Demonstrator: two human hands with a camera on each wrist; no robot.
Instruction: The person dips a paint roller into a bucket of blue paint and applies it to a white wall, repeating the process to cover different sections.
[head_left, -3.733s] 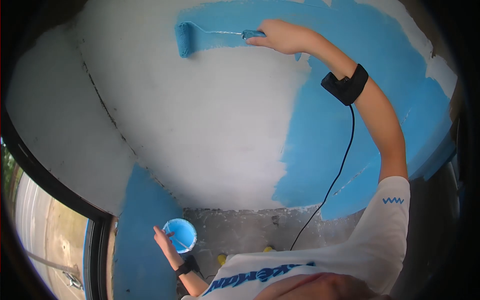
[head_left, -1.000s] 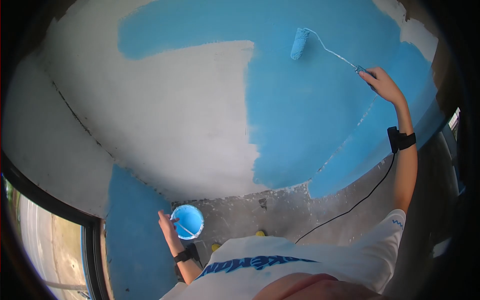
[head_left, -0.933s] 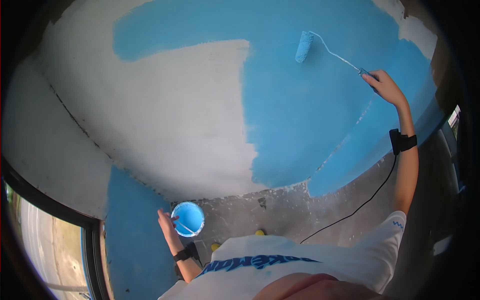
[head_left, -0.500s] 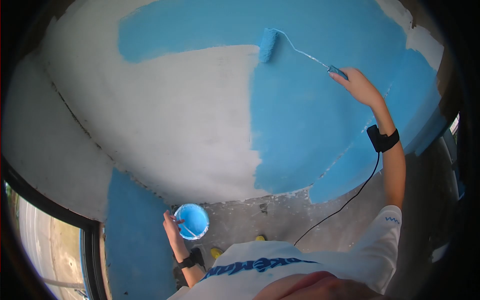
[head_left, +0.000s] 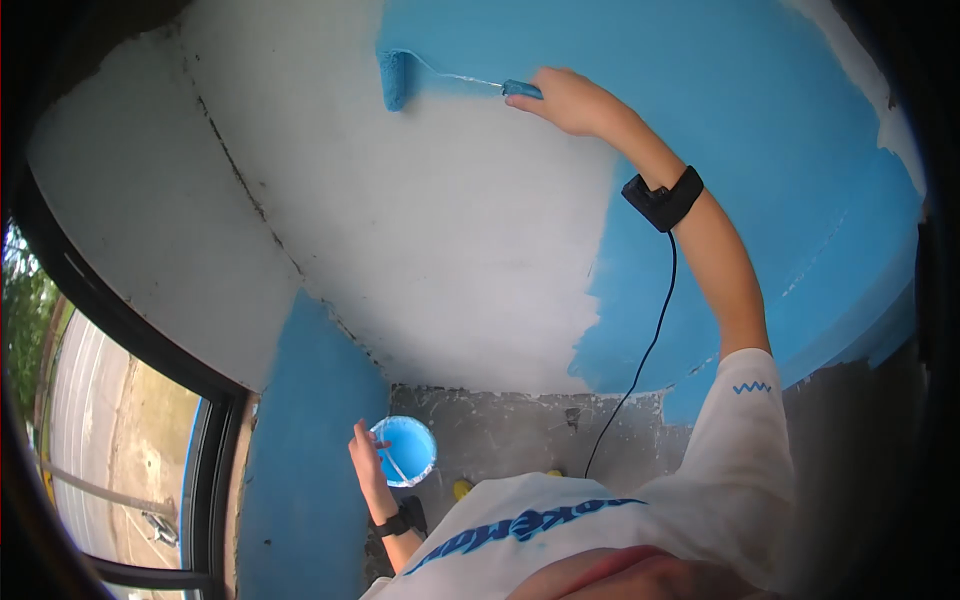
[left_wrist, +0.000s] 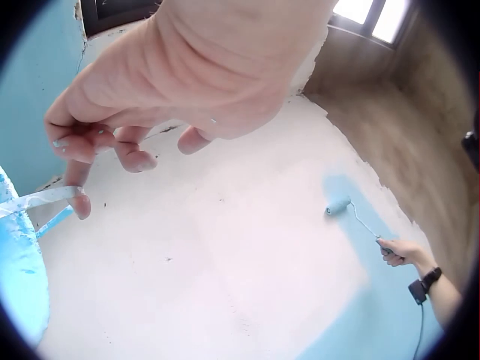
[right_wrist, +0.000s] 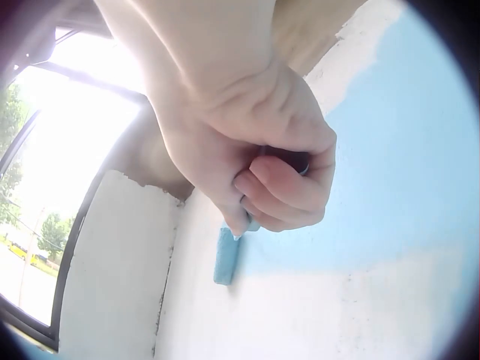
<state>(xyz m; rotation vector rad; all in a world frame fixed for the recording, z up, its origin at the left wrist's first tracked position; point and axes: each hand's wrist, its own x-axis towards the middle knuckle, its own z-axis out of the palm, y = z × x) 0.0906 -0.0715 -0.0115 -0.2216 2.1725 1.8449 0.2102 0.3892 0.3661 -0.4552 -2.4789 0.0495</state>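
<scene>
The right hand [head_left: 572,101] grips the blue handle [head_left: 522,90] of a paint roller, whose blue sleeve [head_left: 393,80] lies against the wall at the left end of a blue band. In the right wrist view the fingers of the right hand [right_wrist: 255,150] curl round the handle, and the roller sleeve [right_wrist: 226,256] shows below them. Low in the head view, the left hand [head_left: 368,462] holds a bucket of blue paint [head_left: 409,450] by its handle. The left wrist view shows the bucket's white handle [left_wrist: 45,198] hooked on a finger of the left hand [left_wrist: 172,90].
The wall has a bare white area [head_left: 440,240] and a blue painted area [head_left: 740,150]. A cracked corner line runs down the left, beside a dark-framed window [head_left: 110,300]. A black cable [head_left: 655,340] hangs from the right wrist over the grey floor [head_left: 500,425].
The right hand has carried the roller leftward along the upper wall, from the painted area to the band's left end. The head view has shifted, and the left hand still holds the bucket.
</scene>
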